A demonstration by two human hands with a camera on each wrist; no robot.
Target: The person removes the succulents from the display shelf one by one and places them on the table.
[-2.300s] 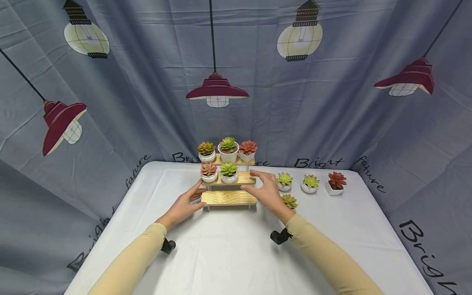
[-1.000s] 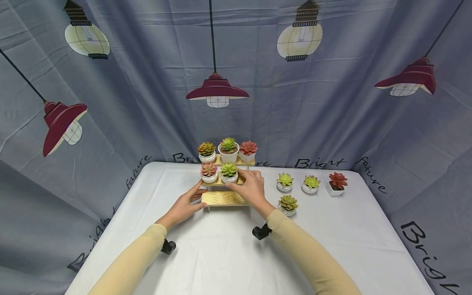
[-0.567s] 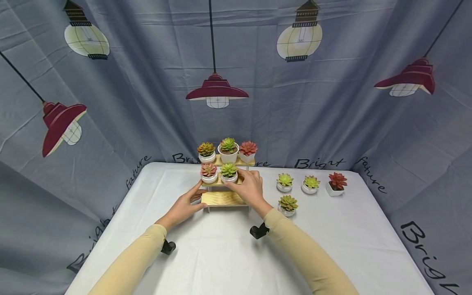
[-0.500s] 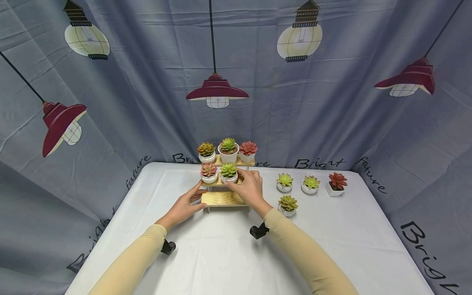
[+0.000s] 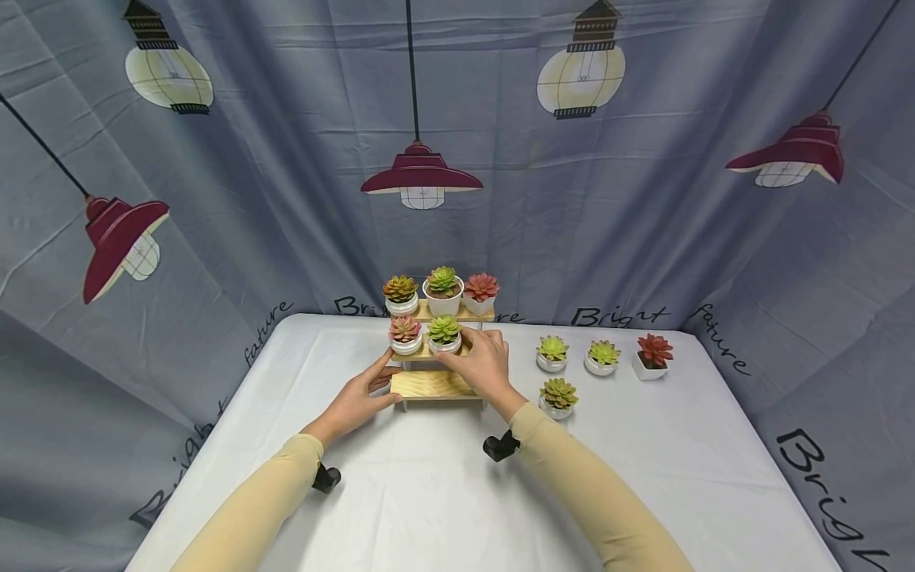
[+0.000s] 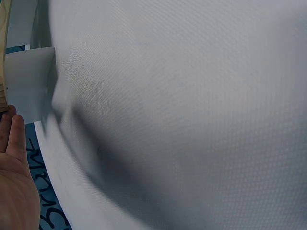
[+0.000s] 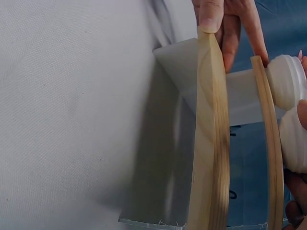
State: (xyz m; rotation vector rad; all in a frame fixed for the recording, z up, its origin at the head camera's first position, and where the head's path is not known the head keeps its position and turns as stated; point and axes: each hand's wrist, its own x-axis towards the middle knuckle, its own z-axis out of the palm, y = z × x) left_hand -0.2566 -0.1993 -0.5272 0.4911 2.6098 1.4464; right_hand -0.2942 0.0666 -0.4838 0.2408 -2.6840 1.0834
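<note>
A wooden three-tier plant stand [image 5: 432, 385] stands at the back of the table. My left hand [image 5: 360, 401] holds its left end, thumb on the lowest board and index finger at the middle board's corner. In the right wrist view the left thumb [image 7: 210, 19] lies on the board's end. My right hand [image 5: 486, 365] holds the white pot of a green succulent [image 5: 444, 328] on the middle tier, thumb in front. Left of it sits a pink succulent [image 5: 405, 332] in a round white pot. The wrist views show the white pots [image 7: 293, 143] only in part.
On the top tier stand an orange-green succulent [image 5: 400, 292], a green one [image 5: 442, 286] and a red one [image 5: 481, 291]. Right of the stand are green succulents [image 5: 552, 352], [image 5: 603, 356], [image 5: 558, 395] and a dark red succulent [image 5: 653, 354]. A curtain [image 5: 529, 238] hangs behind the white-covered table [image 5: 429, 492].
My right hand has moved left from the right end of the middle tier to the green succulent's pot, and has stayed there since. My left hand has stayed at the stand.
</note>
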